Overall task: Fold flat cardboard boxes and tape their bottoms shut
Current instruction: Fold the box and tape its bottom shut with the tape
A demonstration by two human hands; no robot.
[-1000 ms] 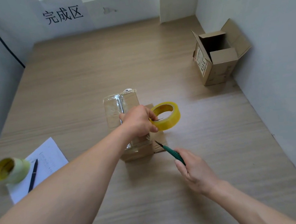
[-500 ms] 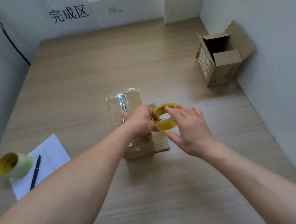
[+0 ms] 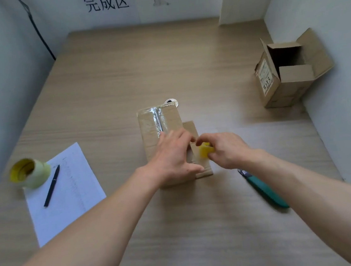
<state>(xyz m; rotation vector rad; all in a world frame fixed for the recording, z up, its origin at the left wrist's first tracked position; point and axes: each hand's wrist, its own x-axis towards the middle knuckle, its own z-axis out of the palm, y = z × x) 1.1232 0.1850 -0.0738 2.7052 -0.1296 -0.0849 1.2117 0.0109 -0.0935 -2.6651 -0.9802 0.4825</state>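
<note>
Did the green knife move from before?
Yes. The green-handled utility knife left the right hand and now lies on the wooden table, nearer than the taped cardboard box.

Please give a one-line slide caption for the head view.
Left hand presses the taped box; right hand grips the tape roll.

Matt brown cardboard box, glossy clear tape strip along its seam. Wood-grain table, matt. White paper sheet. Teal plastic knife.

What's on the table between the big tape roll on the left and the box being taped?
A white paper sheet with a black pen on it, seen in the head view.
</note>
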